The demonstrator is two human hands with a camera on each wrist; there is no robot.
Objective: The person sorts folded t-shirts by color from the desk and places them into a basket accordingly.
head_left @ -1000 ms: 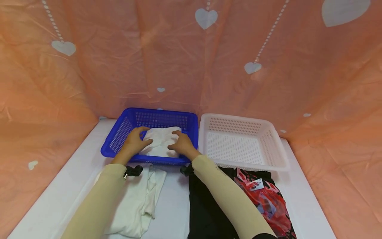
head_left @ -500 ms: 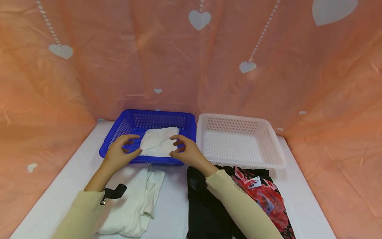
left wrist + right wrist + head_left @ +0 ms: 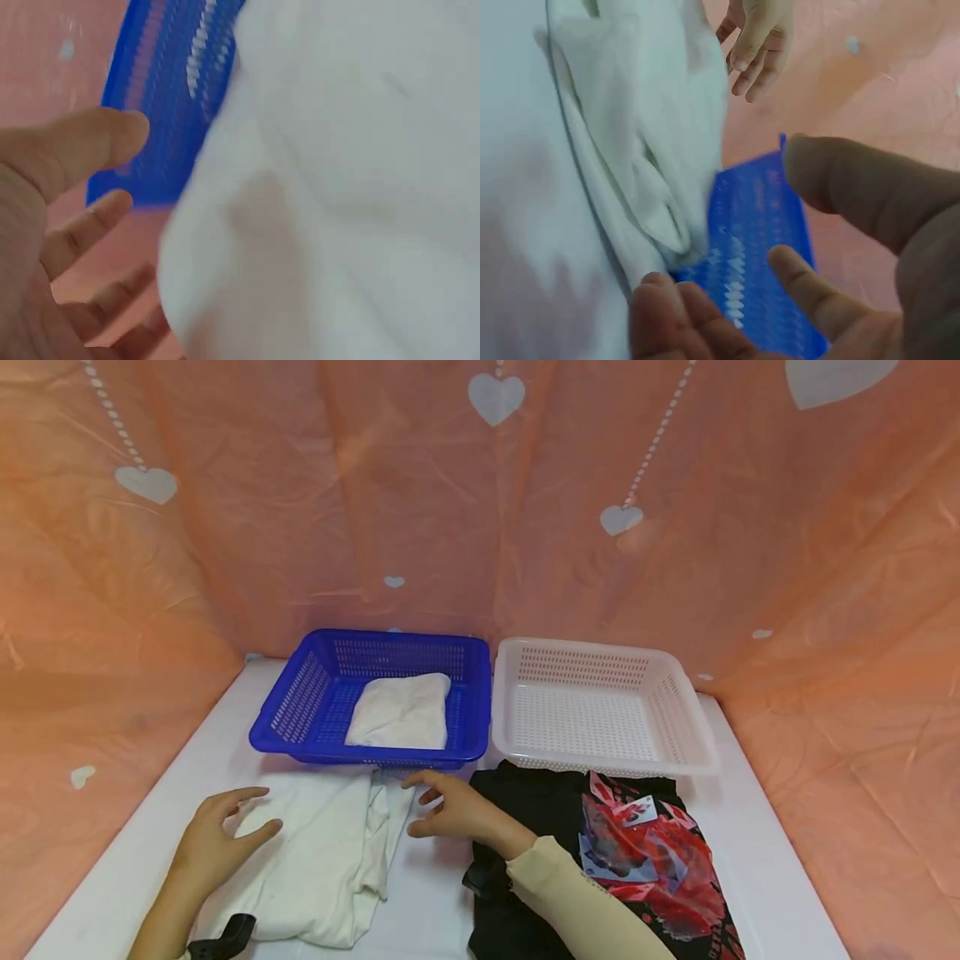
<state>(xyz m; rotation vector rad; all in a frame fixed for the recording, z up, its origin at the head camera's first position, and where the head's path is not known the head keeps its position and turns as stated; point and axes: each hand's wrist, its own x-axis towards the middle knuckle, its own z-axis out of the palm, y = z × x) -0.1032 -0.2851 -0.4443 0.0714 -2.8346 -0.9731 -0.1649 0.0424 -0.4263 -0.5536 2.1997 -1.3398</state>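
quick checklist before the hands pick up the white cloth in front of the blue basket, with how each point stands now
1. Hands free: ok; left hand and right hand hold nothing.
2. White cloth neatly folded: not ok; its right side is rumpled.
3. Either hand touching that cloth: cannot tell.
4. Smaller folded cloth inside the blue basket: ok.
5. Space beside it: probably ok; the basket's bottom shows to its left.
6. Black clothing apart from the white cloth: ok; a gap shows between them.

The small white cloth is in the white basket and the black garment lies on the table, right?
No, the head view shows the small white cloth in the blue basket, not the white basket; the black garment does lie on the table.
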